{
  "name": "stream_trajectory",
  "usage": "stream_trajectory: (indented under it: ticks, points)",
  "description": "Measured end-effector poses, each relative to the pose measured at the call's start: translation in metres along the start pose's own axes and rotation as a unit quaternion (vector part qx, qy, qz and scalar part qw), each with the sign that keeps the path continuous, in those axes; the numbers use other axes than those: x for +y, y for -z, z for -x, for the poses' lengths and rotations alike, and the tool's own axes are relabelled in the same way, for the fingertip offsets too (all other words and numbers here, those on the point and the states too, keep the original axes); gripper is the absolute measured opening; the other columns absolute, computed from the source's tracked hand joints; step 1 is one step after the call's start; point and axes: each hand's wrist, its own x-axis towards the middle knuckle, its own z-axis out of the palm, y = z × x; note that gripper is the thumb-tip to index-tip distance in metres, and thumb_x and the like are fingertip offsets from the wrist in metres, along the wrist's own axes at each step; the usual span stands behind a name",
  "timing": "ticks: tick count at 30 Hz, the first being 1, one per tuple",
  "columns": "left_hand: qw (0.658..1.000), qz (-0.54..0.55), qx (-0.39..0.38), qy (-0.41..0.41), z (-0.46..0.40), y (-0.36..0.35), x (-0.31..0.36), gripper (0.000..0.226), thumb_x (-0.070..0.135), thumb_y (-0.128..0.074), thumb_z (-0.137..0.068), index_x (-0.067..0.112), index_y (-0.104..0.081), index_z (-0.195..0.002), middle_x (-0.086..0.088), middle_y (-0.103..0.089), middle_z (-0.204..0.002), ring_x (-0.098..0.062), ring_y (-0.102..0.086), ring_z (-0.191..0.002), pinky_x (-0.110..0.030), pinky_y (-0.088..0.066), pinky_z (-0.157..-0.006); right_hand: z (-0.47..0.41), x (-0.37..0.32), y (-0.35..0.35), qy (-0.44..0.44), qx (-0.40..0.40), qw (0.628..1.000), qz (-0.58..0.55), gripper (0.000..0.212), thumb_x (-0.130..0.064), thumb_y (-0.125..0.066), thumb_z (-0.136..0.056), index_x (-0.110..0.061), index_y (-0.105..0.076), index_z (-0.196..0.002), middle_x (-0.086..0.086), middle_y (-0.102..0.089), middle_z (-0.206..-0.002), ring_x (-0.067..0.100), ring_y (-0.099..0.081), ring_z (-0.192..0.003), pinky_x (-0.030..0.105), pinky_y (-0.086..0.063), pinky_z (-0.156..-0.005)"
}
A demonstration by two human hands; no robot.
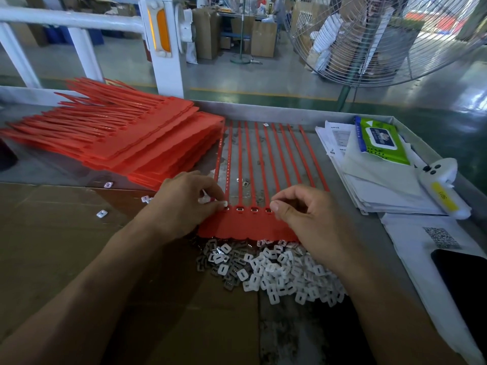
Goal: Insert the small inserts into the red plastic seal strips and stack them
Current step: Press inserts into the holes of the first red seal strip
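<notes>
Red plastic seal strips [247,225], joined side by side in one sheet, lie flat on a metal table [290,111], tails pointing away from the viewer. The left hand [181,204] pinches a white insert [224,204] at the leftmost socket, with what looks like a spare held behind its fingers. The right hand [303,214] rests on the sheet's right part, fingers curled, thumb near the fourth socket; whether it holds anything cannot be told. A loose pile of inserts [274,270] touches the sheet's near edge, and a stack [126,138] of red sheets sits to the left. Likely risks: an insert seated crooked if pushed at a tilt, a socket skipped, the sheet sliding if the right hand lifts, or a sleeve-less forearm scattering the pile. A green wipes pack [379,140] and papers [369,185] carry print too small to read; a yellow tag on a white device [442,191] is blurred, and a QR code [440,237] shows on a sheet.
</notes>
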Motion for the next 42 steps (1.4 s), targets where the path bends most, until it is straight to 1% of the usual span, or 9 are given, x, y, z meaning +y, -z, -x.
stream_trajectory:
  ticks: [5, 12, 18, 24, 27, 29, 32, 35, 42]
  points:
    - [1.000, 0.017, -0.015, 0.016, 0.001, -0.002, 0.000, 0.006, 0.038, -0.078, -0.086, 0.039, -0.074, -0.090, 0.017, -0.062, -0.099, -0.007, -0.057, -0.098, -0.045, -0.051, -0.091, 0.000, 0.002, 0.000, 0.001, -0.008, 1.000, 0.025, 0.004, -0.037, -0.070, -0.096, -0.035, -0.073, -0.094, -0.029, -0.070, -0.089, -0.010, -0.065, -0.086, -0.003, -0.040, -0.065]
    - [0.999, 0.027, -0.027, 0.027, 0.000, 0.000, -0.001, 0.009, 0.036, -0.079, -0.085, 0.043, -0.075, -0.090, 0.018, -0.062, -0.100, -0.003, -0.057, -0.098, -0.041, -0.052, -0.090, 0.001, 0.002, 0.000, -0.003, -0.018, 0.999, 0.048, 0.007, -0.043, -0.068, -0.096, -0.037, -0.071, -0.093, -0.029, -0.069, -0.089, -0.008, -0.065, -0.083, 0.010, -0.042, -0.064]
    - [1.000, -0.001, -0.017, -0.016, 0.002, 0.000, 0.000, 0.014, 0.031, -0.081, -0.084, 0.041, -0.077, -0.093, 0.020, -0.063, -0.099, -0.001, -0.057, -0.097, -0.038, -0.052, -0.089, 0.002, 0.003, 0.002, 0.000, -0.013, 0.999, 0.045, 0.008, -0.045, -0.067, -0.095, -0.038, -0.071, -0.094, -0.028, -0.069, -0.091, -0.008, -0.065, -0.085, 0.015, -0.044, -0.067]
    - [0.995, -0.053, -0.031, -0.073, 0.002, 0.003, 0.004, 0.015, 0.028, -0.079, -0.087, 0.038, -0.079, -0.098, 0.020, -0.065, -0.102, -0.005, -0.058, -0.104, -0.043, -0.049, -0.097, 0.002, 0.000, 0.003, 0.029, -0.014, 0.998, 0.058, 0.006, -0.039, -0.069, -0.096, -0.035, -0.072, -0.092, -0.028, -0.068, -0.089, -0.007, -0.065, -0.082, 0.002, -0.042, -0.064]
    - [0.991, -0.078, -0.062, -0.090, 0.004, 0.005, 0.006, 0.020, 0.029, -0.074, -0.089, 0.040, -0.077, -0.106, 0.021, -0.063, -0.110, -0.004, -0.056, -0.110, -0.043, -0.046, -0.102, 0.003, -0.001, 0.006, 0.045, -0.019, 0.997, 0.063, 0.006, -0.037, -0.069, -0.096, -0.035, -0.073, -0.092, -0.026, -0.069, -0.087, -0.006, -0.064, -0.079, 0.003, -0.043, -0.063]
    - [0.986, -0.108, -0.075, -0.101, 0.006, 0.007, 0.006, 0.022, 0.036, -0.068, -0.092, 0.043, -0.074, -0.111, 0.022, -0.060, -0.113, -0.003, -0.053, -0.113, -0.042, -0.043, -0.104, 0.003, -0.002, 0.010, 0.055, -0.046, 0.994, 0.080, 0.004, -0.038, -0.071, -0.095, -0.036, -0.074, -0.092, -0.027, -0.070, -0.089, -0.007, -0.065, -0.082, 0.007, -0.045, -0.063]
    - [0.981, -0.146, -0.082, -0.103, 0.008, 0.008, 0.009, 0.026, 0.046, -0.058, -0.094, 0.046, -0.069, -0.118, 0.025, -0.055, -0.115, 0.000, -0.047, -0.116, -0.037, -0.037, -0.104, 0.004, -0.005, 0.017, 0.056, -0.148, 0.982, 0.105, 0.001, -0.039, -0.075, -0.091, -0.038, -0.075, -0.092, -0.027, -0.072, -0.089, -0.006, -0.068, -0.081, 0.013, -0.046, -0.069]
    - [0.980, -0.156, -0.070, -0.106, 0.010, 0.005, 0.012, 0.027, 0.047, -0.055, -0.095, 0.042, -0.071, -0.116, 0.023, -0.056, -0.113, -0.002, -0.047, -0.113, -0.036, -0.039, -0.102, 0.007, -0.007, 0.020, 0.052, -0.231, 0.963, 0.132, 0.009, -0.044, -0.080, -0.086, -0.042, -0.075, -0.094, -0.023, -0.071, -0.093, -0.002, -0.068, -0.082, 0.021, -0.050, -0.072]
    - [0.983, -0.156, 0.009, -0.091, 0.011, -0.006, 0.020, 0.021, 0.041, -0.054, -0.098, 0.031, -0.072, -0.103, 0.014, -0.065, -0.102, -0.012, -0.059, -0.106, -0.040, -0.043, -0.096, 0.010, -0.010, 0.025, 0.059, -0.283, 0.945, 0.154, 0.032, -0.059, -0.084, -0.074, -0.047, -0.070, -0.101, -0.021, -0.064, -0.099, -0.001, -0.062, -0.079, 0.018, -0.047, -0.065]
